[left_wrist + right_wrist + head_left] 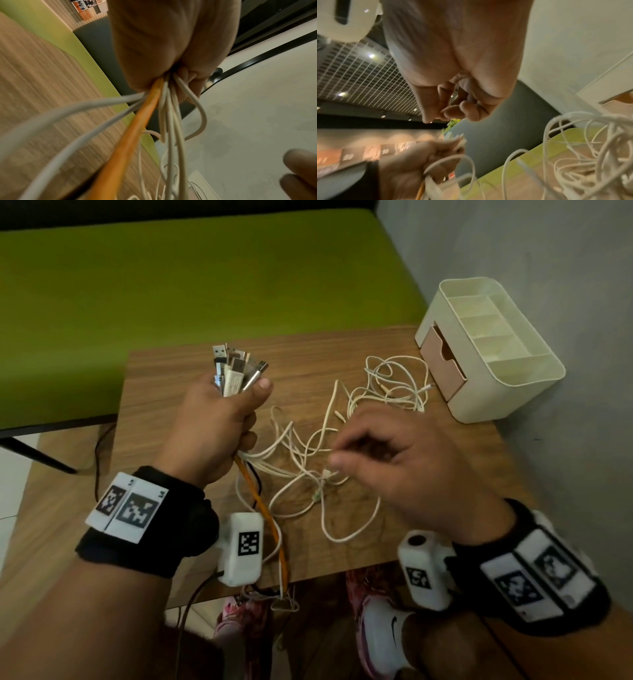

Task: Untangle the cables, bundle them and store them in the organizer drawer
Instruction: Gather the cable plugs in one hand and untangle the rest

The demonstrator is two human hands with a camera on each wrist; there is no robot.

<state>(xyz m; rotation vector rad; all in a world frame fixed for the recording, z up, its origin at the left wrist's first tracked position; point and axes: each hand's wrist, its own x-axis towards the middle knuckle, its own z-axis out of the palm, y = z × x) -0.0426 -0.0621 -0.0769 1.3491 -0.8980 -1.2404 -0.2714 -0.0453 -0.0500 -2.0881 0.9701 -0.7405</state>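
My left hand grips a bundle of cable ends upright above the wooden table. Several USB plugs stick out above the fist. An orange cable and white cables hang below it over the near edge. In the left wrist view the fist is wrapped round the orange cable and the white strands. My right hand hovers over the tangled white cables, its fingers curled and thumb meeting fingertips, with nothing seen between them. The tangle lies on the table.
A cream organizer stands at the table's far right by the grey wall, its pink drawer slightly pulled out. A green surface lies beyond the table. Shoes show below the near edge.
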